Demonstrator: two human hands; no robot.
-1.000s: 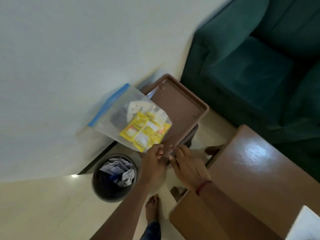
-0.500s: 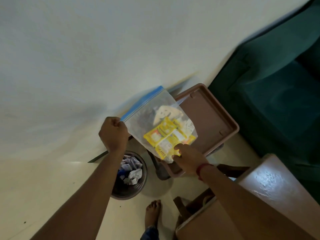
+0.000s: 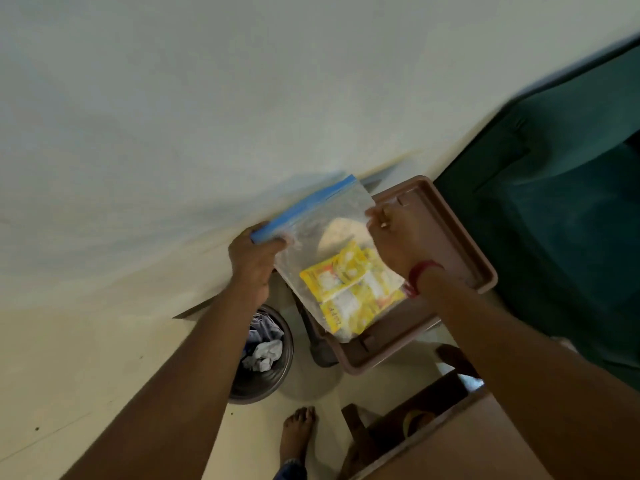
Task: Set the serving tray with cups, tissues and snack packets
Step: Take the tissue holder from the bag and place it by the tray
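Observation:
A clear zip bag (image 3: 311, 233) with a blue seal strip lies tilted over the brown serving tray (image 3: 460, 244). Inside it are yellow snack packets (image 3: 349, 289) and something white and round. My left hand (image 3: 252, 258) grips the bag's blue top corner on the left. My right hand (image 3: 391, 237) pinches the bag's right edge near the top. The tray sits on a small stand and holds nothing else that I can see.
A dark waste bin (image 3: 263, 362) with crumpled paper stands on the floor below the bag. A green sofa (image 3: 561, 202) is on the right. A brown wooden table (image 3: 460, 441) fills the lower right. A bare foot (image 3: 298, 431) is near it. The wall is behind.
My right hand has moved from the bag's bottom up to its right edge near the seal. My left hand has stayed on the blue corner, and the bag has shifted over the tray.

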